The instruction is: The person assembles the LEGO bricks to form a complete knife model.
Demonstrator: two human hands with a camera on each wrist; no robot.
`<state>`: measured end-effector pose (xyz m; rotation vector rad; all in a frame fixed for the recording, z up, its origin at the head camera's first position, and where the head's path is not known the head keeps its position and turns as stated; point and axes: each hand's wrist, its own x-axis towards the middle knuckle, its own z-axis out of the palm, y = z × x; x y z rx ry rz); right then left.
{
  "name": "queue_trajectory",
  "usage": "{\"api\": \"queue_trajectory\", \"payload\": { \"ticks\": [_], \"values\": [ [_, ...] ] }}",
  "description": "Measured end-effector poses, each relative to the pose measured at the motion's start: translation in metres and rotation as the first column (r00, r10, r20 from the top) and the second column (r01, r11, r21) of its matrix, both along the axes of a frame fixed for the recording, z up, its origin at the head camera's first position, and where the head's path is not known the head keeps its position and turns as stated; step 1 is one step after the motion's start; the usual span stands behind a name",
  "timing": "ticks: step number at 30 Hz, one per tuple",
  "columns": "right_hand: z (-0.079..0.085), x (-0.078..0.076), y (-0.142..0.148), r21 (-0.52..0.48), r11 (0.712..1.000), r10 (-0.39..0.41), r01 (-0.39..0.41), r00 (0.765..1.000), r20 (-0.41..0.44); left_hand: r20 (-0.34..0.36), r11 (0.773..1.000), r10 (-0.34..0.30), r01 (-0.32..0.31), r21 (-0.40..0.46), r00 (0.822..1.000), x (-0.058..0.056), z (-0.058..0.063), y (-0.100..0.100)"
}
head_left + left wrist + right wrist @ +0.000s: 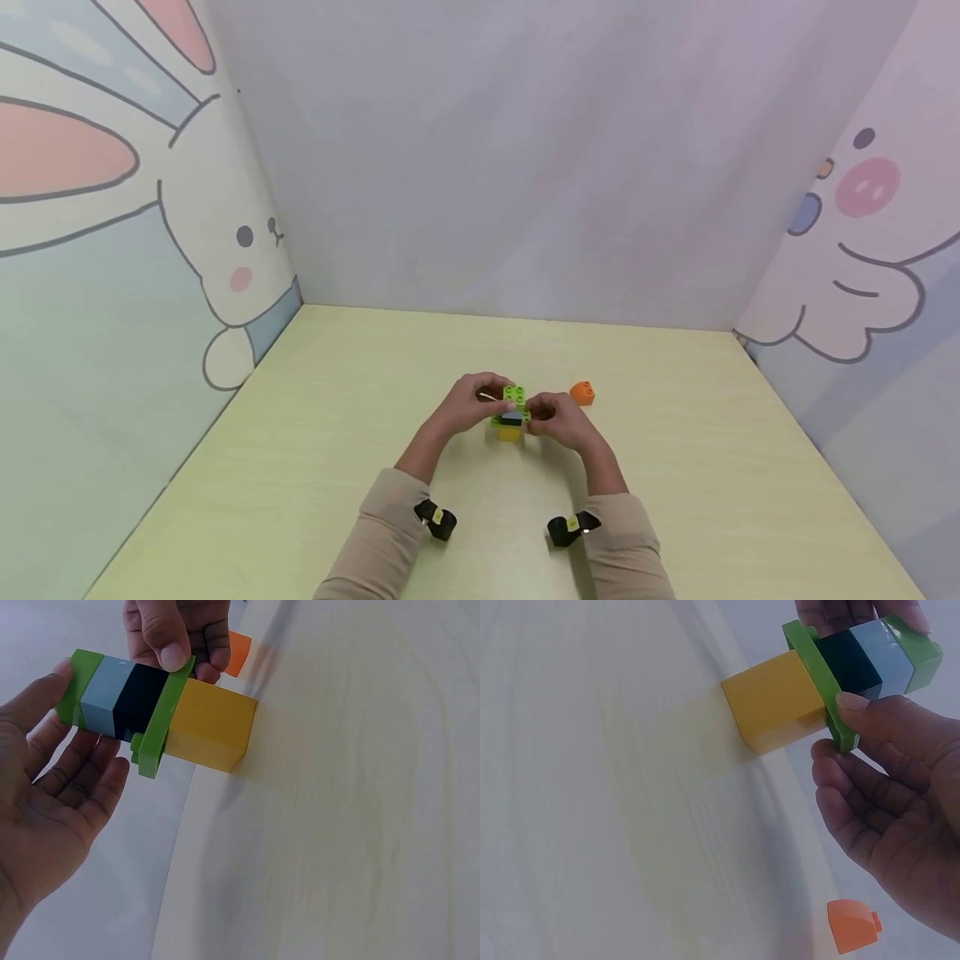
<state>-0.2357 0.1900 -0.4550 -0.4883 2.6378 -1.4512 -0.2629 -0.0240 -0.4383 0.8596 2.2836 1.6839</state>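
A small tower of toy building bricks stands upright on the table between both hands. At its bottom is a yellow brick (pixel 210 724), with a wider flat green plate (pixel 819 679) over it. Above the plate come a black brick (pixel 139 701), a light grey-blue brick (pixel 883 656) and a bright green brick (pixel 514 396) on top. My left hand (pixel 471 406) grips the top green brick, thumb on the near side. From the right, my right hand (pixel 564 422) pinches the edge of the green plate between thumb and fingers.
An orange curved brick (pixel 582 393) lies on the pale wooden table (pixel 712 467), just beyond my right hand. A grey wall (pixel 510 208) rises at the table's far edge, with cartoon-printed walls at both sides.
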Motion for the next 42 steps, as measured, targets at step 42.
{"api": "queue_trajectory", "payload": {
  "ticks": [42],
  "values": [
    [0.011,0.005,-0.005,-0.016,1.000,-0.008,0.008,1.000,0.012,0.138,0.986,0.002,0.021,-0.163,0.990,-0.009,-0.028,-0.026]
  ]
}}
